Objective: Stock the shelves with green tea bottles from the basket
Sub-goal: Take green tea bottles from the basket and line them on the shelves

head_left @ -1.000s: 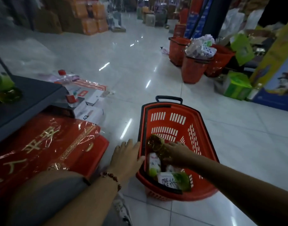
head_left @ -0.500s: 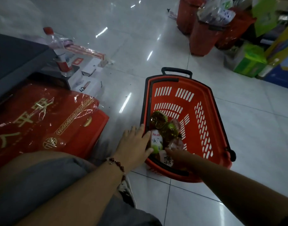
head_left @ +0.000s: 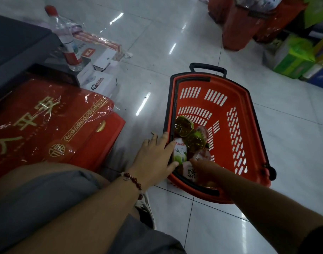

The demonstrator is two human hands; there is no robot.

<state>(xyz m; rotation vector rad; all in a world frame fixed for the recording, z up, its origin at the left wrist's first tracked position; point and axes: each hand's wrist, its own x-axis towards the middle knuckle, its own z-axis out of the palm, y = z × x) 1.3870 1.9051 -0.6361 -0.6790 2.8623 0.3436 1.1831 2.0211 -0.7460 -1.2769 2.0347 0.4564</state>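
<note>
An orange basket (head_left: 248, 99) with a black handle stands on the tiled floor. Several green tea bottles lie heaped at its near end, among them two with golden-green bases (head_left: 183, 124) and one with a white and green label (head_left: 179, 152). My left hand (head_left: 153, 158) lies flat over the basket's left rim, fingers spread, forefinger and thumb touching the white and green bottle. My right hand (head_left: 204, 169) reaches into the near end, fingers curled down around a white-labelled bottle (head_left: 189, 170). The dark shelf (head_left: 14, 44) is at the far left.
Red gift boxes (head_left: 52, 125) wrapped in film lie on the floor at the left, with white cartons (head_left: 100, 79) and a clear red-capped bottle (head_left: 65, 39) behind them. More orange baskets (head_left: 235, 28) and green cartons (head_left: 294, 55) stand at the upper right. My knee (head_left: 47, 198) fills the lower left.
The view has tilted down and closer to the basket. My left hand slid over the rim to touch a bottle. My right hand moved from the far bottles to the near end.
</note>
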